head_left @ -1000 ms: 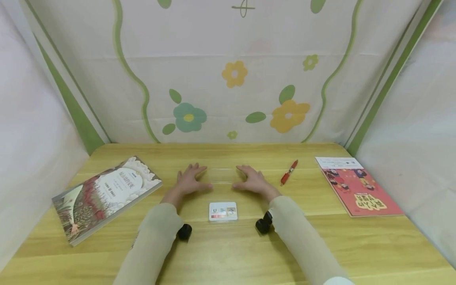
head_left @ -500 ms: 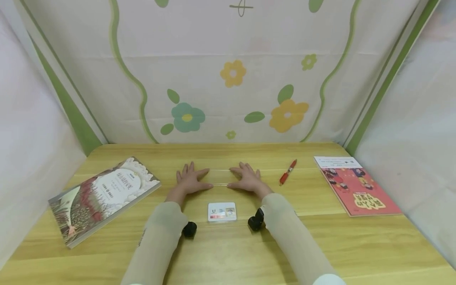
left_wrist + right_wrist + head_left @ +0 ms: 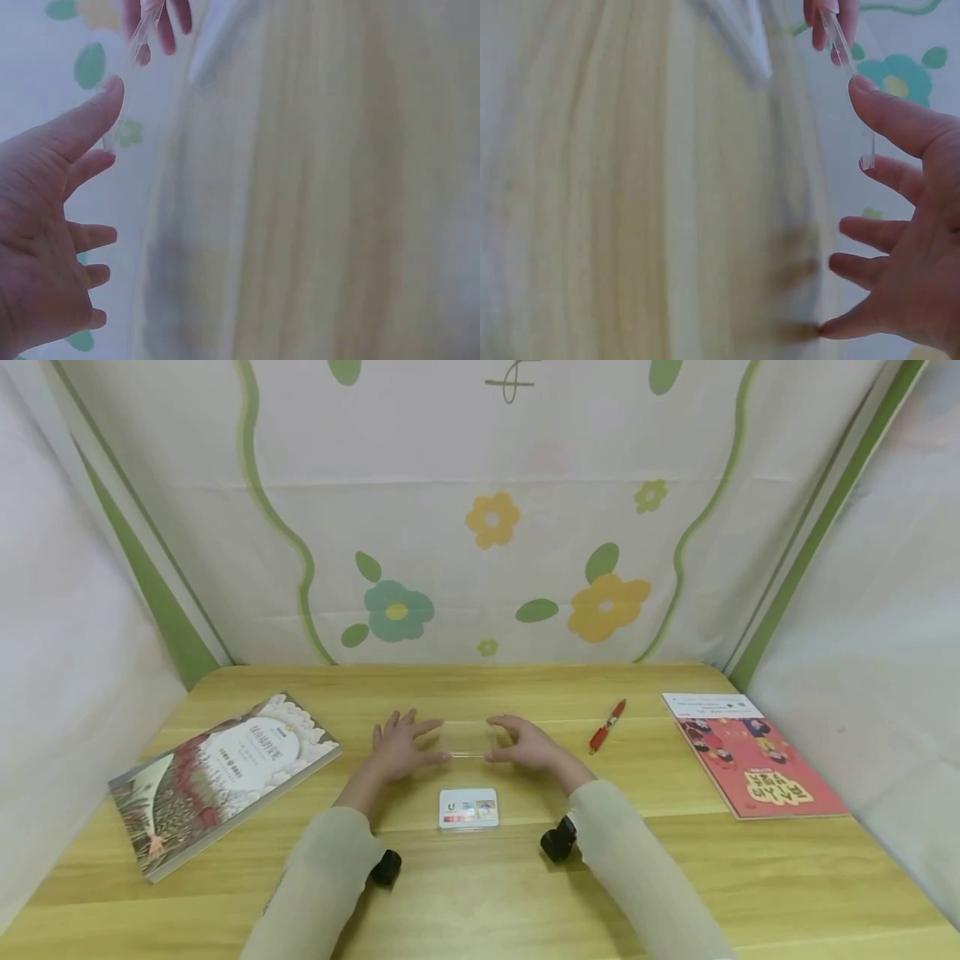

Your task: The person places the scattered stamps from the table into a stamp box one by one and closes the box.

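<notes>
Between my two hands is a thin rectangular piece of clear plastic (image 3: 468,740), held by its two short ends. My left hand (image 3: 401,747) pinches its left end between thumb and index finger, the other fingers spread. At the opposite end my right hand (image 3: 534,747) grips it likewise. Both wrist views show the clear plastic (image 3: 841,49) raised off the table and seen nearly edge-on. Nearer the body lies a small flat white case (image 3: 468,808) with coloured pictures or labels on it.
On the left lies a thick book (image 3: 225,781) with a picture cover. A red pen (image 3: 607,727) is right of the hands, and a red booklet (image 3: 750,756) farther right. All lie on the wooden table (image 3: 480,902), with a flowered cloth (image 3: 465,452) behind.
A second ago both hands stood beside the clear plastic with fingers spread. They have closed in on its ends, pinched it and picked it up. The white case, books and pen have stayed put.
</notes>
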A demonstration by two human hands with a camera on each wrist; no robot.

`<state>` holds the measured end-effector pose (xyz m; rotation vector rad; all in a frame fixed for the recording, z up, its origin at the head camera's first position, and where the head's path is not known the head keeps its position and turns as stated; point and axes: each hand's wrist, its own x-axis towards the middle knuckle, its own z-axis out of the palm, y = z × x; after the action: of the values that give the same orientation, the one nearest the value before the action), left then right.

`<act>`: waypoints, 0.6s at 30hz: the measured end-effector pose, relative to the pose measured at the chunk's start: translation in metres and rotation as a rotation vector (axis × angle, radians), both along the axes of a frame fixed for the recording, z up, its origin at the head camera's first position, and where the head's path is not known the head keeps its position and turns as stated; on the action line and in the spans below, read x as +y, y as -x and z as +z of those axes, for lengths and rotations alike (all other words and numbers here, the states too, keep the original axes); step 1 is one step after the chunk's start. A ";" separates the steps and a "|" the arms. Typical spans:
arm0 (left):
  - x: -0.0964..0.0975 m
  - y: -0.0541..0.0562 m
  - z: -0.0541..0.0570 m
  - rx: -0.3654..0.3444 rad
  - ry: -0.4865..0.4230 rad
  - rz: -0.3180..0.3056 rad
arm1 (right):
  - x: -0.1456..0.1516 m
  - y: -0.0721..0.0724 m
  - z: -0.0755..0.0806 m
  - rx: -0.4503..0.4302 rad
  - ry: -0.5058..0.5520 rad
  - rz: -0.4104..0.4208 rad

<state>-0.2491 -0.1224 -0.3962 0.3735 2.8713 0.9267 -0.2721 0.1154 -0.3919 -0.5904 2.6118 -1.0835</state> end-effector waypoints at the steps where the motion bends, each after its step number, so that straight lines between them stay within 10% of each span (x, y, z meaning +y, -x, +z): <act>1: 0.000 -0.003 0.002 0.015 -0.007 -0.004 | 0.001 -0.003 0.003 -0.013 0.036 0.003; 7: 0.001 -0.031 0.010 0.121 -0.073 -0.032 | 0.005 -0.028 0.010 -0.055 0.167 0.021; 18: 0.003 -0.070 -0.014 0.164 -0.141 -0.022 | 0.009 -0.066 -0.006 0.115 0.029 0.037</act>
<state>-0.1792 -0.1199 -0.4103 0.5156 2.9483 1.1494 -0.2056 0.1241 -0.3981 -0.7245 2.6745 -1.1095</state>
